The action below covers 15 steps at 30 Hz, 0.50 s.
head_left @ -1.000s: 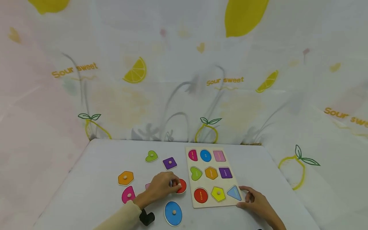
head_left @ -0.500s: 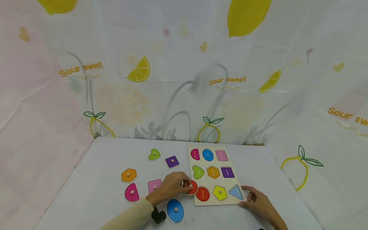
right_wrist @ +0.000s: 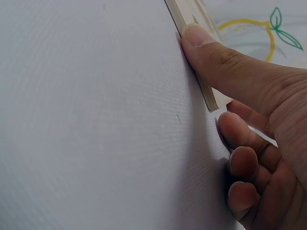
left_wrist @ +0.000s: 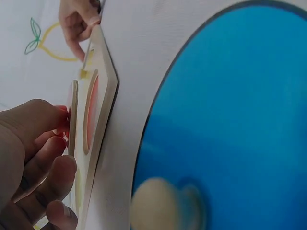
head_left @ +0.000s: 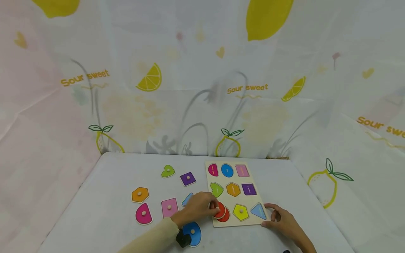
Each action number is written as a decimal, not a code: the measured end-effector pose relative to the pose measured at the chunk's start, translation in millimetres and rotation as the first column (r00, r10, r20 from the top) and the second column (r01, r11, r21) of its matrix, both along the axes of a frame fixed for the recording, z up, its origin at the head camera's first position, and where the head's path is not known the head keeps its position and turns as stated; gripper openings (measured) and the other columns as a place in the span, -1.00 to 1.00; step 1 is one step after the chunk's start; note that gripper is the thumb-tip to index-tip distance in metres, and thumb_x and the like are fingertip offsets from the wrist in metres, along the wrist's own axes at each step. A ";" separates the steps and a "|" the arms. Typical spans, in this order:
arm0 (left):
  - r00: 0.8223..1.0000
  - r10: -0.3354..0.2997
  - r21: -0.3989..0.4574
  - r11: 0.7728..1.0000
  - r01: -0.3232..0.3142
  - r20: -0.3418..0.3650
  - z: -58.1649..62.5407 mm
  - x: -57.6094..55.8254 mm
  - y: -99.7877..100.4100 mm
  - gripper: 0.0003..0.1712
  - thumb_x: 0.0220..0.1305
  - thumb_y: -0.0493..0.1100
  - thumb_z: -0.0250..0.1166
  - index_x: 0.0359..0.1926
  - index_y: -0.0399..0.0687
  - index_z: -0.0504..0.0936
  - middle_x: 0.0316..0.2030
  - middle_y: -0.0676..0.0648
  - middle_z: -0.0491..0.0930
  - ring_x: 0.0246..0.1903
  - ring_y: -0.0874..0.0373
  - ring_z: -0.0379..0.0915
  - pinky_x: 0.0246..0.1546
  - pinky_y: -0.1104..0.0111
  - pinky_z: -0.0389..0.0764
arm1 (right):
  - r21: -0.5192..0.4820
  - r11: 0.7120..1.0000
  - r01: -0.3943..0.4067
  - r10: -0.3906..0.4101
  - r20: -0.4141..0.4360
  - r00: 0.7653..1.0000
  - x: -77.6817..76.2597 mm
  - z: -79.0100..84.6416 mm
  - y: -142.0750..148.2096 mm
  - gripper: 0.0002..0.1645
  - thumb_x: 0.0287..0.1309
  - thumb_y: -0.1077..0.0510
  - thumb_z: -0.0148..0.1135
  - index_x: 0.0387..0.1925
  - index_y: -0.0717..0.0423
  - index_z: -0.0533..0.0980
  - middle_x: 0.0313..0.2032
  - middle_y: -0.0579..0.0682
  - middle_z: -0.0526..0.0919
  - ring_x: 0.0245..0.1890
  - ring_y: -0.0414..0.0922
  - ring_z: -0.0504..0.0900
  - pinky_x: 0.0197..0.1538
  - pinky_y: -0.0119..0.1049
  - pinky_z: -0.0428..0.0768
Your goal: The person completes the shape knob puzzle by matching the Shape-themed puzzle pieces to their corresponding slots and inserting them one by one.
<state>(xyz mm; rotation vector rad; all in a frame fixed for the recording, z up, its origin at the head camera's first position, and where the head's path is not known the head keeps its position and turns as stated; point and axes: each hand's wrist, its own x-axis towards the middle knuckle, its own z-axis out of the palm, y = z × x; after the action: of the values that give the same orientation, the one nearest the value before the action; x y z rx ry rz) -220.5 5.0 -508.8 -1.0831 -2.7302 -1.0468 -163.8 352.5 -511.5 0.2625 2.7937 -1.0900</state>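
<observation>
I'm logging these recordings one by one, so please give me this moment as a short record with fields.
Left hand: pinches the red disc
Red disc position: held off the board, partly over the red circular recess; not seated
Right hand: holds the puzzle board at its near right corner
Piece seated: yellow pentagon
Loose on white table: green heart, purple square, orange hexagon, magenta half-round, pink rectangle, light-blue triangle, blue oval
Partly hidden: light-blue triangle, behind the left hand
</observation>
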 end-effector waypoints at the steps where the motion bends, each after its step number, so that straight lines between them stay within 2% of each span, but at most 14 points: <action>1: 1.000 0.001 -0.008 1.000 -0.001 0.007 -0.8 0.9 1.8 -0.85 0.26 -0.04 0.50 -0.35 0.04 0.72 -0.58 0.26 0.39 -0.50 0.41 0.29 -0.51 0.54 0.39 | -0.001 1.000 -0.002 0.002 0.000 1.000 0.0 0.3 -0.4 -0.05 -0.20 -0.06 0.72 0.25 0.17 0.53 -0.44 -0.03 0.44 -0.40 -0.10 0.37 -0.37 -0.30 0.32; 7: 0.999 0.007 -0.052 0.999 -0.004 0.043 -5.2 6.4 9.9 -0.84 0.25 -0.05 0.50 -0.37 0.04 0.71 -0.62 0.26 0.37 -0.52 0.40 0.28 -0.52 0.54 0.37 | -0.005 1.000 -0.003 0.003 0.011 1.000 0.3 0.3 -2.1 -0.06 -0.19 -0.05 0.72 0.25 0.18 0.54 -0.46 -0.02 0.44 -0.40 -0.08 0.39 -0.36 -0.29 0.34; 15: 1.000 0.012 -0.058 0.998 -0.011 0.022 -8.1 5.1 19.9 -0.83 0.25 -0.06 0.51 -0.39 0.04 0.69 -0.62 0.25 0.36 -0.52 0.40 0.28 -0.50 0.54 0.37 | -0.019 1.000 -0.015 0.015 0.000 1.000 0.6 1.9 -0.3 -0.08 -0.17 -0.01 0.71 0.26 0.16 0.53 -0.45 -0.03 0.44 -0.41 -0.10 0.37 -0.37 -0.30 0.30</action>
<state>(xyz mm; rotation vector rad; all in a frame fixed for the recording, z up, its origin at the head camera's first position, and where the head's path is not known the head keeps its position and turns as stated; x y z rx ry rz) -215.4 25.0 -516.9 -1.0685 -2.7969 -0.9908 -163.2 352.2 -509.6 0.2391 2.7790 -1.1124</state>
